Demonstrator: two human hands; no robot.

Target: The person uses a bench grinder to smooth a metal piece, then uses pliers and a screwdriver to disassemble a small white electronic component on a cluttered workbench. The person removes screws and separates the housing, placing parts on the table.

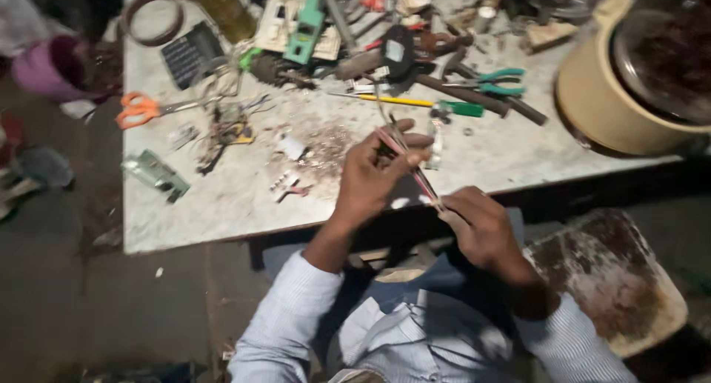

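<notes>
Your right hand pinches the lower end of a thin wire bundle, left hand pinching higher, stretching it taut mid-frame above the cluttered workbench.

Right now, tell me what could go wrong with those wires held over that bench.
1. The thin wires are stretched between the left hand and right hand, so a hard pull might snap them or slip them free.
2. Small loose parts lie near the table edge, where a sleeve could sweep them off.
3. The picture is dim and blurred, so fine work may be misjudged.
</notes>
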